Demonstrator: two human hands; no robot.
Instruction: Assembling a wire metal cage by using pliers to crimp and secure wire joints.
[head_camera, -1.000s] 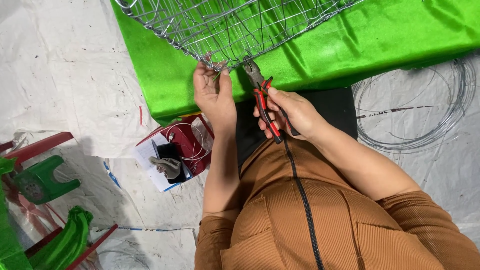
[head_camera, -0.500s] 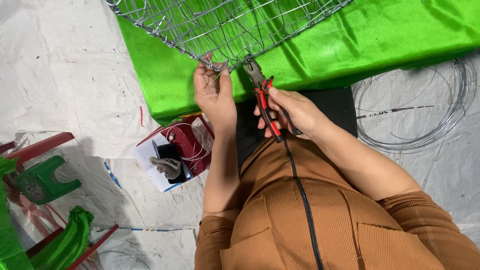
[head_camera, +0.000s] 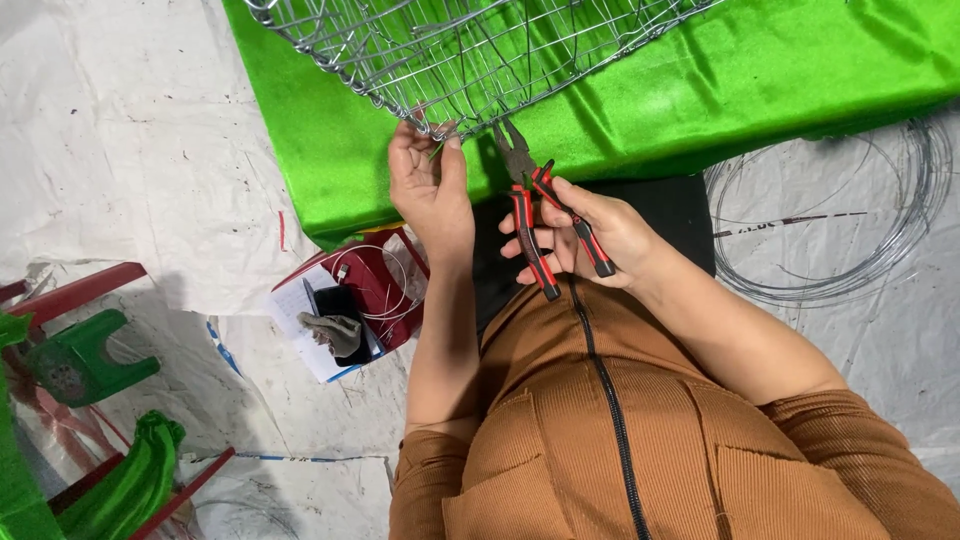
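Observation:
A silver wire mesh frame (head_camera: 470, 50) lies on a bright green cloth (head_camera: 760, 90) at the top. My left hand (head_camera: 430, 190) reaches up to the frame's near edge, fingertips pinching a wire at the rim. My right hand (head_camera: 590, 235) holds red and black pliers (head_camera: 535, 215), jaws pointing up at the same rim, just right of the left fingers. The jaws look nearly closed and sit close to the mesh; whether they touch it is unclear. My brown ribbed top with a black zip fills the lower middle.
A coil of thin wire (head_camera: 850, 230) lies on the white sheet at right. A red box (head_camera: 370, 290) with a phone, papers and a rag sits by my left arm. Green and red plastic stools (head_camera: 80, 360) stand at lower left.
Almost nothing differs. Both hands stay at the frame's near edge, the pliers in the same grip; the view has shifted very slightly.

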